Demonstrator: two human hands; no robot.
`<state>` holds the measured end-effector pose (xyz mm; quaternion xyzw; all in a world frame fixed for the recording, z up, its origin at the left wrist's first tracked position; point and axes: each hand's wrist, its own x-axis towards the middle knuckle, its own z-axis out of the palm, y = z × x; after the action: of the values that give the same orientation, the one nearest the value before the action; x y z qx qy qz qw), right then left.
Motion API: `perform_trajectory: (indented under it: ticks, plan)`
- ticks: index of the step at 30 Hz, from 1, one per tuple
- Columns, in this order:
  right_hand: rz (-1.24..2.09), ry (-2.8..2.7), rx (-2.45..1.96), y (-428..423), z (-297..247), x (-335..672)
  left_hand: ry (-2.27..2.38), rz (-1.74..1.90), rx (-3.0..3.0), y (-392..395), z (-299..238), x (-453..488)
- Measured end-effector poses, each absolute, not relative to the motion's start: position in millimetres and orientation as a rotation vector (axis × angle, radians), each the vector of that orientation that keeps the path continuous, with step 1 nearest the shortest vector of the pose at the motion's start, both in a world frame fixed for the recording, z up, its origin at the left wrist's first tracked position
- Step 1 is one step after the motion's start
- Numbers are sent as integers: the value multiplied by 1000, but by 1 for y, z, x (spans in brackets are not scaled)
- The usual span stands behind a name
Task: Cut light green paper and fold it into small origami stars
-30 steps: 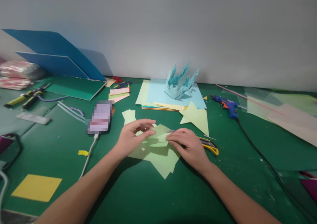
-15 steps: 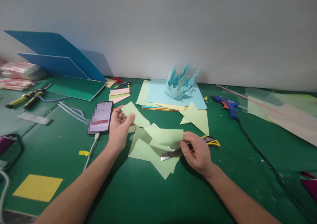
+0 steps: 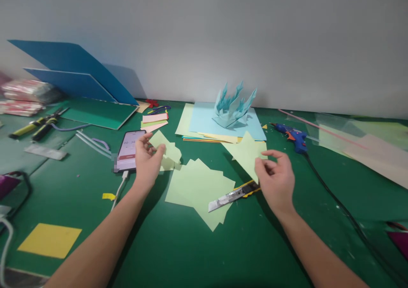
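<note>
My left hand [image 3: 148, 162] pinches a small light green paper piece [image 3: 158, 140] between thumb and fingers, just right of the phone [image 3: 127, 150]. Another green piece lies close under it. My right hand [image 3: 276, 177] has its thumb and finger closed on the lower corner of a light green paper [image 3: 244, 156], which slants up toward other green paper behind. Between the hands, several green sheets [image 3: 194, 186] lie overlapping on the green table. A yellow box cutter [image 3: 236, 194] rests partly on them, its blade pointing left and its handle end near my right hand.
A light blue folded-paper model [image 3: 231, 111] stands on stacked coloured sheets [image 3: 199, 124] at the back. A blue glue gun [image 3: 296, 139] with a black cord lies right. Left are pliers [image 3: 46, 124], blue boards [image 3: 79, 75] and a yellow sheet [image 3: 49, 240].
My hands have moved apart, the left slightly left, the right rightward and up. Green paper no longer spans between them. The box cutter and the sheets below are more exposed.
</note>
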<state>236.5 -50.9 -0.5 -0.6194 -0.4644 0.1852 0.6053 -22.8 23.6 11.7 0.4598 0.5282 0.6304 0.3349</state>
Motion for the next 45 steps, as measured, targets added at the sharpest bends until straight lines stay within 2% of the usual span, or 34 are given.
perform_trajectory:
  ticks: [5,18,24,26,30,33,40,45]
  plan:
    - [147,-1057,-1583,-45,-4,260,1576,1584,1446,28,2,-30]
    - [-62,-1367,-1840,-36,-15,287,1929,1241,2071,20,8,-33]
    - [-348,-1550,-1807,-36,-15,288,1930,1129,2331,13,11,-26]
    - [-257,-1639,-1673,-40,-10,282,1694,1082,2478,10,11,-23]
    - [338,-2257,-1231,-49,3,266,1197,701,2683,4,7,-16]
    - [506,-2385,-1237,-54,9,261,1088,397,2715,0,4,-12]
    - [567,-2373,-1227,-54,3,267,1095,261,2727,-2,5,-9]
    - [223,-2090,-1361,-48,-10,261,1099,240,2701,-2,6,-7]
